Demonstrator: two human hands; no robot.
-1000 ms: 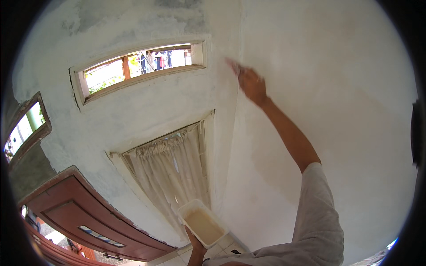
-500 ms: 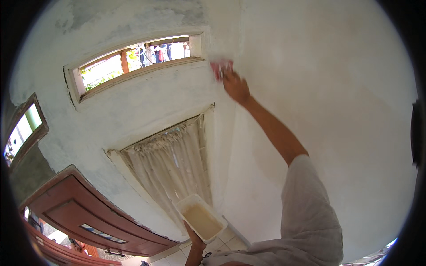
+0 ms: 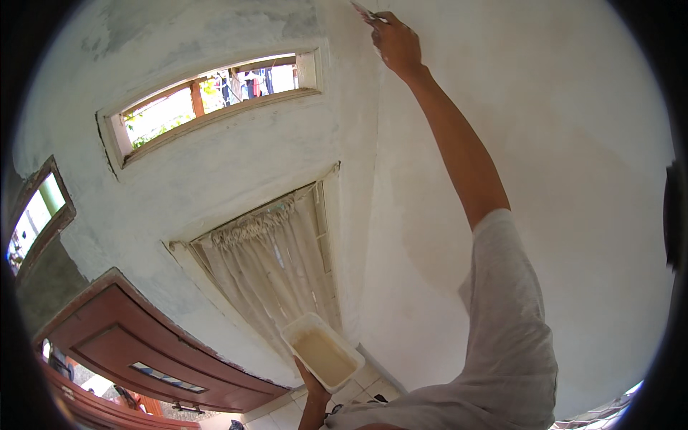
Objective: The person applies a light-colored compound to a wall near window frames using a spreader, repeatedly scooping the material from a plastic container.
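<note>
My right arm reaches high up toward the corner where two walls meet. In my right hand (image 3: 400,46), closed around its handle, is a flat paintbrush (image 3: 364,11) with a reddish part, seen nearly edge-on at the top of the view. Low down, my left hand (image 3: 312,380) supports a rectangular white plastic tub (image 3: 288,331) from its left side and underneath. Milky, beige-white liquid (image 3: 324,358) lies in the tub. The pale wall (image 3: 466,86) beside the raised hand has faint cloudy patches.
A narrow window (image 3: 222,118) runs along the left wall, above a window with a beige curtain (image 3: 269,251). A red-brown door (image 3: 136,344) is at lower left, near a smaller window (image 3: 54,204). White floor tiles (image 3: 355,393) show beneath the tub.
My right hand has moved up with the paintbrush, from beside the narrow window to the view's top edge, and the brush has turned edge-on. My left hand and the tub have barely moved.
</note>
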